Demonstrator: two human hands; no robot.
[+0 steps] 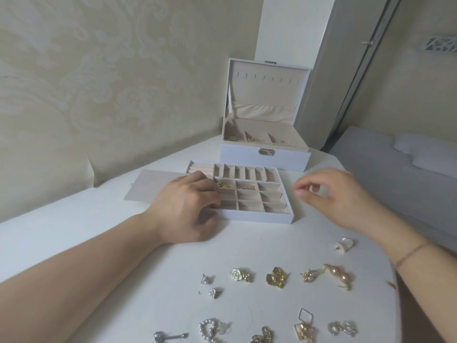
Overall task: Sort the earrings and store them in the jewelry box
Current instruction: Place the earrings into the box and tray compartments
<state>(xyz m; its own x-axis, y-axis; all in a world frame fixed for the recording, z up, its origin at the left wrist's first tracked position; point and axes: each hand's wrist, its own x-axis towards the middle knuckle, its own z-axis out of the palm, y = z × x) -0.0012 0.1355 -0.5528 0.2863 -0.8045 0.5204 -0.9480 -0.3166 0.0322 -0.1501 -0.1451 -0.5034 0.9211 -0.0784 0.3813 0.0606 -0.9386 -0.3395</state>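
A white table [111, 243] stands against patterned cream wallpaper. Mid-table lies a pale compartment tray [259, 215] holding gold earrings [222, 185]; the open jewelry box [264, 157] sits behind it. The left hand [188, 209] grips the tray's near-left corner. The right hand [331, 196] hovers beside, fingers loosely curled, holding nothing. Loose earrings [277, 277] lie nearer.

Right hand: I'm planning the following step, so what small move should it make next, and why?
Probably reach back for a loose pair such as the pearl drops: the right hand hovers empty beside the tray, whose front compartments look bare.
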